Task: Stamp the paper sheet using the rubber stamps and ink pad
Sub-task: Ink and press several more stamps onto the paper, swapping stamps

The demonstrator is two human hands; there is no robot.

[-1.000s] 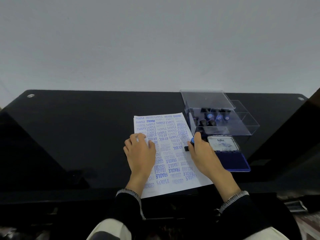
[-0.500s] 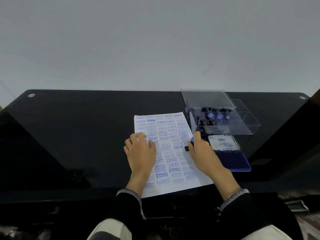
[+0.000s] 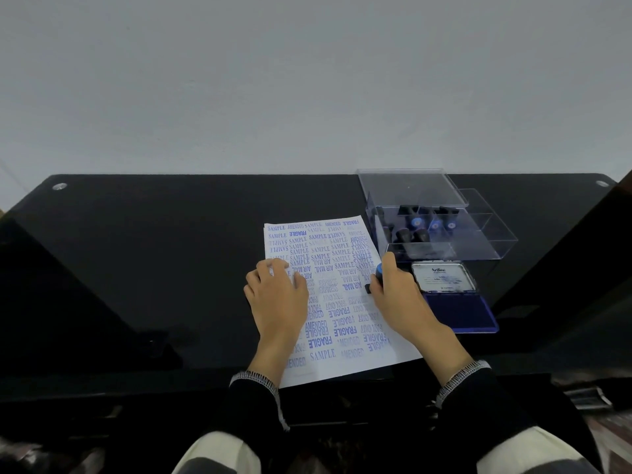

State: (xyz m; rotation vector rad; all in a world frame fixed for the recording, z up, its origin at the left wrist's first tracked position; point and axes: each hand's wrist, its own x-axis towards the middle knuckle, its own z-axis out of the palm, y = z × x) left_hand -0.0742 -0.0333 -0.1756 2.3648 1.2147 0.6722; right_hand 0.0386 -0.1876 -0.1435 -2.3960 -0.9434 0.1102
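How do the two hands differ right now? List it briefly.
The left hand lies flat on the stamped paper sheet, fingers spread, holding nothing; the right hand is curled round a rubber stamp with a blue top. The left hand rests toward the sheet's left side; the right hand sits at its right edge, beside the open ink pad. Both are on the sheet, with dark sleeves at the wrists.

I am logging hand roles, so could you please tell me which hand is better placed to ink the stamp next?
Likely the right hand: it grips the stamp beside the open ink pad, while the left hand rests flat on the paper sheet.
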